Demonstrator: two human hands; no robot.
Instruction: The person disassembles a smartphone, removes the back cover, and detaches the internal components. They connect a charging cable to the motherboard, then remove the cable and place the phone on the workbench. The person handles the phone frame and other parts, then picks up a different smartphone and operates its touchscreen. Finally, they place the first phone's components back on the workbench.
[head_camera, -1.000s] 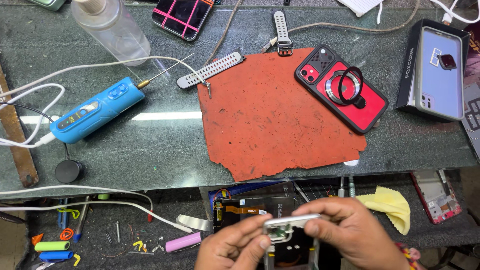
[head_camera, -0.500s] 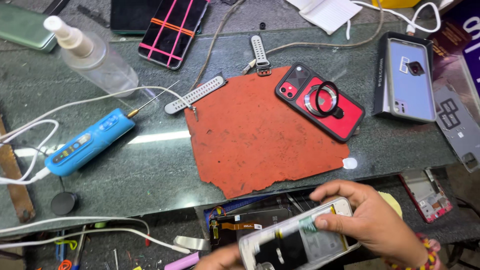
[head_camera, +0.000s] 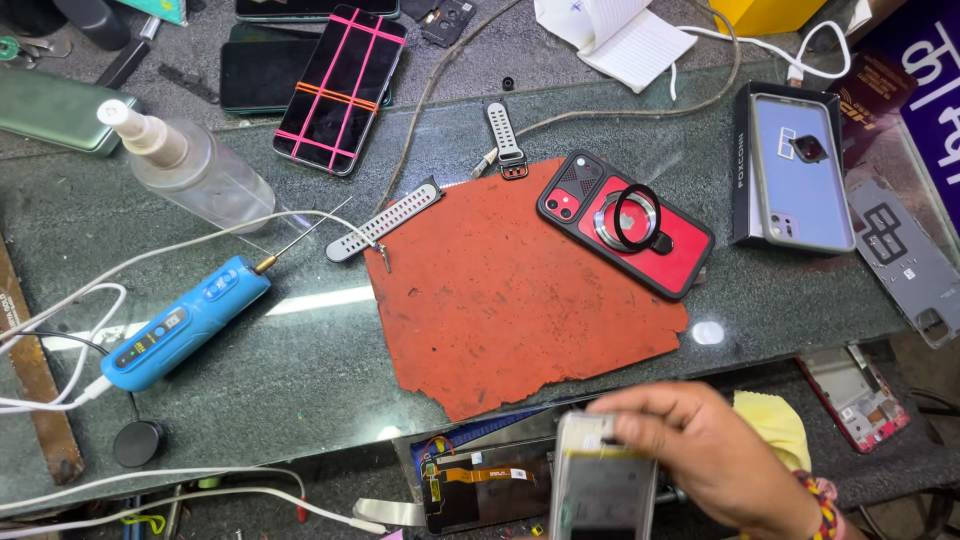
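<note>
Phone body (head_camera: 603, 485) sits low in view, near the bottom edge, held upright-ish in your right hand (head_camera: 715, 460) — fingers curl over its top end and down its right side, gripping it. Its pale inner face looks toward you; detail is blurred. Your left hand is out of view.

Just left of the phone body, below the counter's front edge, lies an opened phone frame (head_camera: 485, 490) with an orange ribbon cable. A yellow cloth (head_camera: 775, 420) peeks out behind your wrist.

Above your hand, on the dark glass counter (head_camera: 300, 370), a torn red rubber mat (head_camera: 500, 295) lies flat. A red phone with a ring holder (head_camera: 625, 222) rests on the mat's upper right corner. Two grey watch straps (head_camera: 385, 220) touch the mat's top edge. Farther left lie a blue handheld tool (head_camera: 185, 322) and a clear spray bottle (head_camera: 190, 170) — well apart from your hand. At the far right, a boxed phone (head_camera: 795, 170) lies face up.
</note>
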